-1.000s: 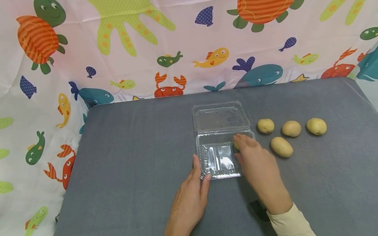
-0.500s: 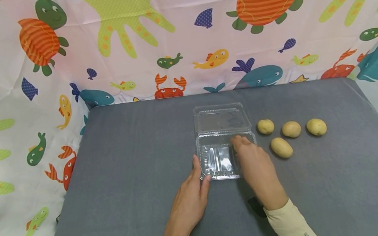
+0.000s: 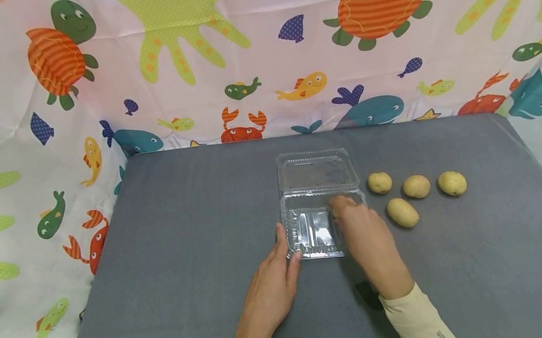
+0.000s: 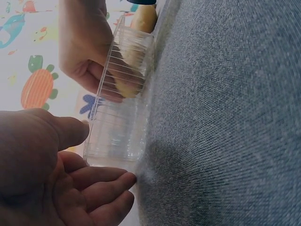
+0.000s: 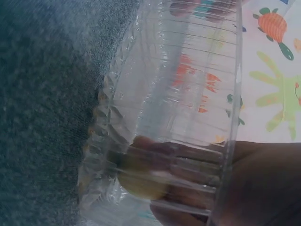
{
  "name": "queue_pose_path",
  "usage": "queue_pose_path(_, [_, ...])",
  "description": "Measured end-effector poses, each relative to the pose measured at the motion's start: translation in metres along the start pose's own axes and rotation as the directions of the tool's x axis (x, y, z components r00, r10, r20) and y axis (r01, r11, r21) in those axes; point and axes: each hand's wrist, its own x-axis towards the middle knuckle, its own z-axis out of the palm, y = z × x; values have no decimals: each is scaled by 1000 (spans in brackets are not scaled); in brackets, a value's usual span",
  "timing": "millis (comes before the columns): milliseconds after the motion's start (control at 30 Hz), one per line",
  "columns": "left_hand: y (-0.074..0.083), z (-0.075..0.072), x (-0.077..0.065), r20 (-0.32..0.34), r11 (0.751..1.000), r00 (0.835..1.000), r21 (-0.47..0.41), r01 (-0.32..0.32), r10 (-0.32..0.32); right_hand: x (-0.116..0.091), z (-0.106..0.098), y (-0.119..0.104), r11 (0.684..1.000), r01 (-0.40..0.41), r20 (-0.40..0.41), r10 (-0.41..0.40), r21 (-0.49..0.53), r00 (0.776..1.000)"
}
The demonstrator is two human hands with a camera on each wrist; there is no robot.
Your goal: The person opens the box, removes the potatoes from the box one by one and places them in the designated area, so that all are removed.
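A clear plastic clamshell box (image 3: pixel 311 253) lies on the grey cloth, its lid (image 3: pixel 318 170) folded back away from me. My left hand (image 3: pixel 270 286) touches the box's near left corner, fingers extended along the side and thumb at the front edge. My right hand (image 3: pixel 372 244) reaches down into the right part of the box and holds a potato (image 5: pixel 141 181) near the bottom. In the right wrist view that potato and the fingertips show through the transparent wall. From the head view the hand hides most of it.
Several loose potatoes lie right of the box: a small one (image 3: pixel 379 183), an oval one (image 3: pixel 402 213) nearer me, and others (image 3: pixel 416 187) farther right. A printed curtain (image 3: pixel 263 53) with sea animals borders the grey tabletop (image 3: pixel 197 227) at back and sides.
My right hand, with the potato, has shifted slightly left and lower inside the box. The left hand stays at its corner, and the loose potatoes have not moved.
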Motion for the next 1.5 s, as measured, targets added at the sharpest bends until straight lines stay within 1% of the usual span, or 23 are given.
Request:
queue_pose_path(167, [-1,0,0,-6,1000,1000,9,-6,6,-2,1,3,999,33,-20,-33,36,999])
queue_pose_path(467, [-2,0,-1,-22,1000,999,5,-25,25,-4,1,1,993,69,3,-70,96,998])
queue_pose_path(700, [-2,0,-1,-26,999,999,11,-31,32,-7,2,0,986,107,-10,-107,125,994])
queue_pose_path(900, [-2,0,0,-21,1000,999,16,-24,25,-9,5,-4,980,143,-29,-140,137,990])
queue_pose_path(1100, [-2,2,1,-22,1000,1000,22,-11,11,-9,5,-5,975,164,-54,-157,149,986])
queue_pose_path(1267, [-1,1,1,-9,1000,1000,7,0,0,-10,2,-4,969,199,-108,-184,148,977])
queue_pose_path(1500, [0,1,1,-12,1000,1000,0,4,-4,-10,-2,-1,952,274,-228,-238,137,944])
